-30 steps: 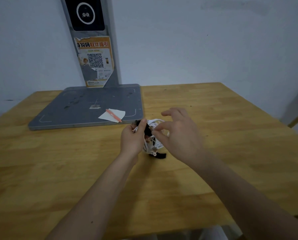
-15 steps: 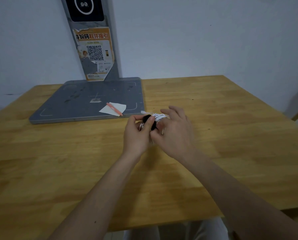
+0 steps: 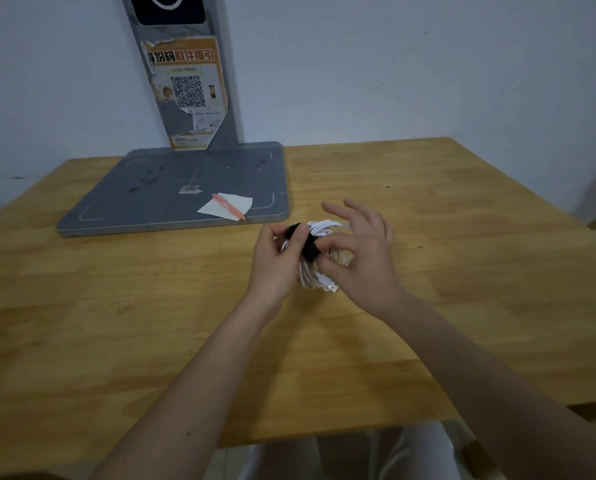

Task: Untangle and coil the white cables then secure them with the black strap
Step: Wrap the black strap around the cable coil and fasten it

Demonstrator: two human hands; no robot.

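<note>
The left hand (image 3: 278, 263) grips the coiled white cables (image 3: 319, 252) above the wooden table (image 3: 463, 271), thumb pressing the black strap (image 3: 307, 242) wrapped round them; the right hand (image 3: 362, 252) pinches the strap, other fingers spread. A metal plug sticks out below. Behind, an orange poster (image 3: 185, 91) bears a QR code.

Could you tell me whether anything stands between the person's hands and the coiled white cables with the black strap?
Nothing visible does. The left hand grips the black fabric strap wrapped around the bundle of coiled white cables, and the right hand pinches the strap from the other side.
</note>
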